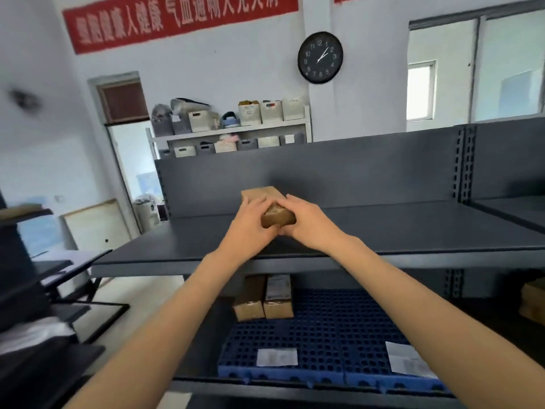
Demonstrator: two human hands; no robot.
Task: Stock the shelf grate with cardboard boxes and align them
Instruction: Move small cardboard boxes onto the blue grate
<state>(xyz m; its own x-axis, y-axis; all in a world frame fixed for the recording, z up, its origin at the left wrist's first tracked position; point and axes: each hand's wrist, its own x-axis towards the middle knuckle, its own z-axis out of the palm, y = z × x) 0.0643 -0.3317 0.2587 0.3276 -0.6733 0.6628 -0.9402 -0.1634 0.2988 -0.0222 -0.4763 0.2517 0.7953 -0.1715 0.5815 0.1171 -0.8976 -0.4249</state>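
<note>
A small brown cardboard box [267, 196] lies on the dark grey top shelf [398, 228]. Both hands grip its near end: my left hand [250, 222] curls round its left side and my right hand [306, 221] round its right side. One level down, a blue perforated shelf grate [324, 335] lies on the lower shelf. Two cardboard boxes [264, 298] stand side by side at the grate's back left. Two white paper labels [277, 357] lie flat on the grate near its front.
Another brown box [533, 299] shows at the right edge on the lower level. Dark shelving and stacked trays [35, 290] stand close on the left. A white rack of storage bins [233, 125], a wall clock and a window lie beyond the shelf's back panel.
</note>
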